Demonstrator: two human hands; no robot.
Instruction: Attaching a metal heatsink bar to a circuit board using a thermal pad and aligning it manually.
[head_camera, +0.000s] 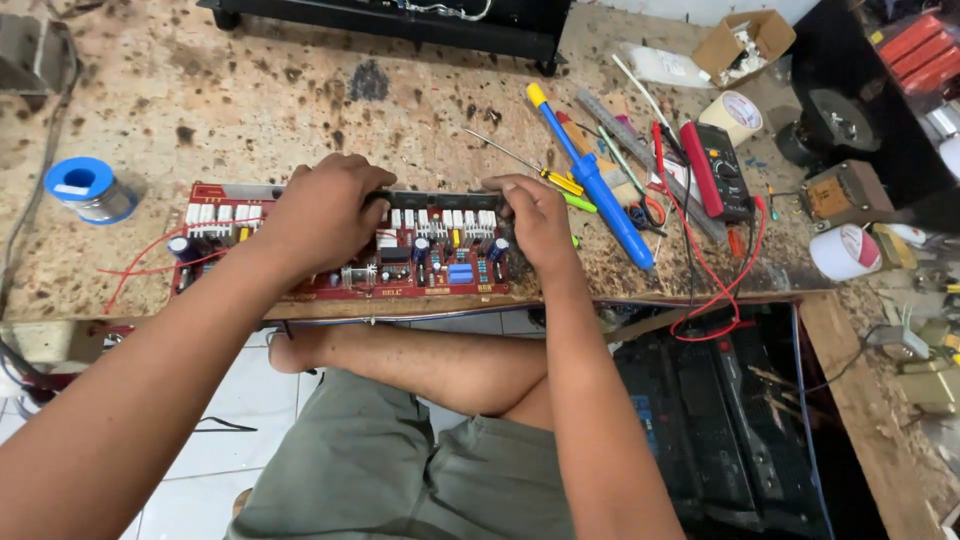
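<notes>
**Both hands on a red circuit board**

A long red circuit board (400, 262) lies on the near edge of the stained desk (250, 100). The left hand (325, 215) covers its middle, fingers curled shut on a dark bar (440, 200) along the board's far edge. The right hand (535, 215) pinches the bar's right end, though how it grips is partly hidden. A blue soldering iron (595, 185) lies just right of that hand; a solder spool (85, 188) sits far left.
</notes>
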